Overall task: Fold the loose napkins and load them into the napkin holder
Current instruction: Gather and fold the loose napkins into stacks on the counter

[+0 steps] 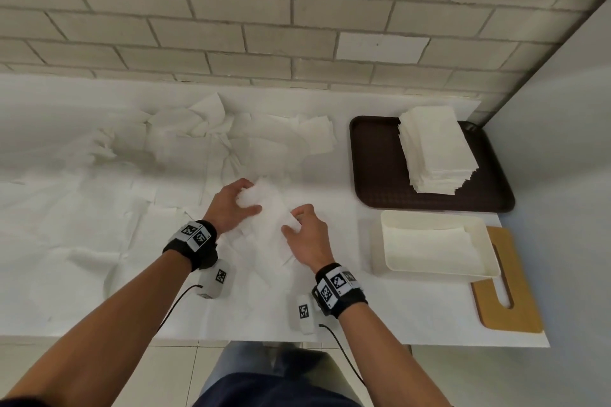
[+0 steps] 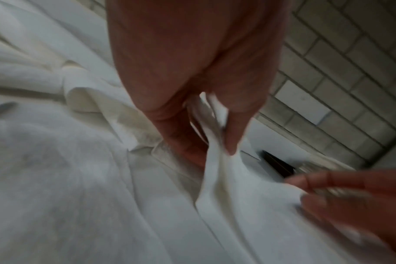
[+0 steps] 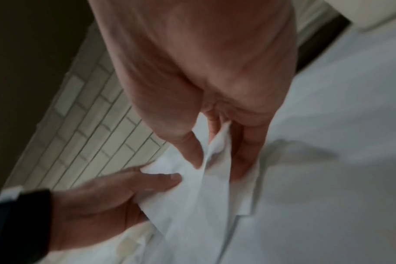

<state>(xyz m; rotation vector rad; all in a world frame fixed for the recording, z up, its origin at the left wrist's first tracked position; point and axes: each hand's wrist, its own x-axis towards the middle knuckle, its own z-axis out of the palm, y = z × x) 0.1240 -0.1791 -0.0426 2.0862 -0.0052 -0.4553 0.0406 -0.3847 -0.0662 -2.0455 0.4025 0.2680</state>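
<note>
A loose white napkin (image 1: 269,218) is raised a little over the white table, held between both hands. My left hand (image 1: 234,205) pinches its far left edge between thumb and fingers; the left wrist view shows the napkin (image 2: 215,135) caught there. My right hand (image 1: 302,228) pinches the near right edge, and the right wrist view shows the napkin (image 3: 217,157) between its thumb and fingers. The cream napkin holder (image 1: 489,269) lies at the right with a folded napkin (image 1: 426,235) inside. Several loose napkins (image 1: 211,135) lie heaped at the back.
A dark brown tray (image 1: 373,168) at the back right carries a tall stack of folded napkins (image 1: 436,149). A wooden board (image 1: 515,314) lies under the holder near the table's right edge. Brick wall behind, grey wall at right. Spread white sheets (image 1: 66,241) cover the left table.
</note>
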